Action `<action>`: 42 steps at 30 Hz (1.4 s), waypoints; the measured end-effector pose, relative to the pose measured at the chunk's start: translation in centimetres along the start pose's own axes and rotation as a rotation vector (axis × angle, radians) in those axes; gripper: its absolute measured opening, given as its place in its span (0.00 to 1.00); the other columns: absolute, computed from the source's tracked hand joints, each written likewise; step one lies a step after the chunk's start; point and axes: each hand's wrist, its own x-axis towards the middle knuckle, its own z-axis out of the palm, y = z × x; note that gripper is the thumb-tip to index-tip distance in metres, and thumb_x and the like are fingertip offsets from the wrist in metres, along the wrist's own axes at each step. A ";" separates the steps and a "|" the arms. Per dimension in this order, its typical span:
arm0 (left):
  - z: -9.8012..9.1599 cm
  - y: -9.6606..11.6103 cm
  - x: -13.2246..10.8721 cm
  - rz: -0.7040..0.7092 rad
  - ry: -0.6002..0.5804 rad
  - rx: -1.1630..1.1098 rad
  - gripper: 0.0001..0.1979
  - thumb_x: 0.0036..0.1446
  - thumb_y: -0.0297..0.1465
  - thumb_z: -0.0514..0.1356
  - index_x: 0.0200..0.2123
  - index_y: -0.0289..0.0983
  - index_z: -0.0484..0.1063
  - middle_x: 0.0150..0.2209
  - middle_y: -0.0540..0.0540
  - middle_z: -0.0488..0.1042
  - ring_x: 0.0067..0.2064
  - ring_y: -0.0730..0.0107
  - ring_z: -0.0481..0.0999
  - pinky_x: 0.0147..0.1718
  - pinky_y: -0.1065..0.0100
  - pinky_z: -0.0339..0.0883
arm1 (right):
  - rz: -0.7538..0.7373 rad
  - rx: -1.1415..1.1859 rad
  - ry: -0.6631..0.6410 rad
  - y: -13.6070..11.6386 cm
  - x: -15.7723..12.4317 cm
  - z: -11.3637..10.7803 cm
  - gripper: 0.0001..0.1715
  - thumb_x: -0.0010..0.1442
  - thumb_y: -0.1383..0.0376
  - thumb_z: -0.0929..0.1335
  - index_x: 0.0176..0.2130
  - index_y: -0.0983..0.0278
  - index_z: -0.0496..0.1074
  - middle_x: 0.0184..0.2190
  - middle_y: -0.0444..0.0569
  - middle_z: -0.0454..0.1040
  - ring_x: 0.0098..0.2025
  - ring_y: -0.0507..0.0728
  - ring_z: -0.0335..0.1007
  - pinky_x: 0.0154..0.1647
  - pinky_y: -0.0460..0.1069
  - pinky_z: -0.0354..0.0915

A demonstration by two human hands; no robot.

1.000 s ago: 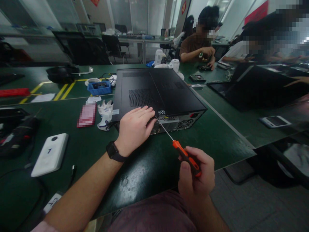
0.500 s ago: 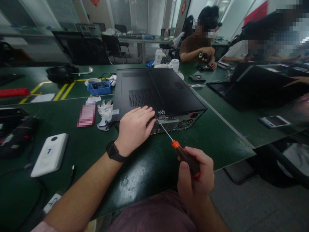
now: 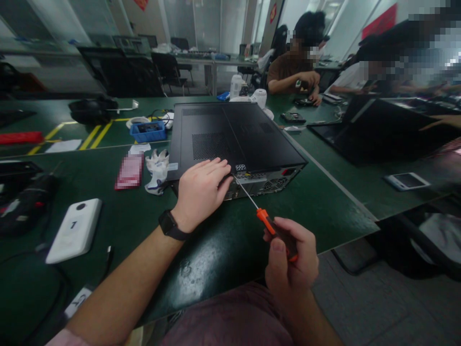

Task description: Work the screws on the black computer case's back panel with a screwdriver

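A black computer case point(image 3: 259, 132) lies flat on the green table, its rear panel with a fan grille point(image 3: 275, 184) facing me. My left hand point(image 3: 203, 185) rests on the near edge of its top, fingers stretched out, thumb by the edge. In my right hand point(image 3: 295, 254) is a screwdriver with an orange and dark handle point(image 3: 266, 222), fingers wrapped round the grip. Its thin shaft points up and left to the rear edge of the case, close to my left thumb. What the tip touches is too small to make out.
Left of the case lie a white glove point(image 3: 157, 172), a pink packet point(image 3: 129, 170), a blue bin point(image 3: 147, 130) and a white power bank point(image 3: 74, 230) with cables. At right are a phone point(image 3: 408, 181) and a black panel point(image 3: 382, 129). A co-worker point(image 3: 297, 72) sits across the table.
The screwdriver handle has turned in my right hand, so an orange strip now shows along it. My left hand and the case stay in place.
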 end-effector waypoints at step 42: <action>0.2 -0.1 0.1 0.011 0.019 0.007 0.10 0.66 0.29 0.65 0.49 0.34 0.81 0.53 0.40 0.85 0.56 0.54 0.84 0.59 0.50 0.77 | -0.123 0.055 -0.010 0.2 0.5 0.1 0.18 0.66 0.68 0.68 0.55 0.64 0.73 0.42 0.51 0.80 0.39 0.56 0.81 0.40 0.52 0.78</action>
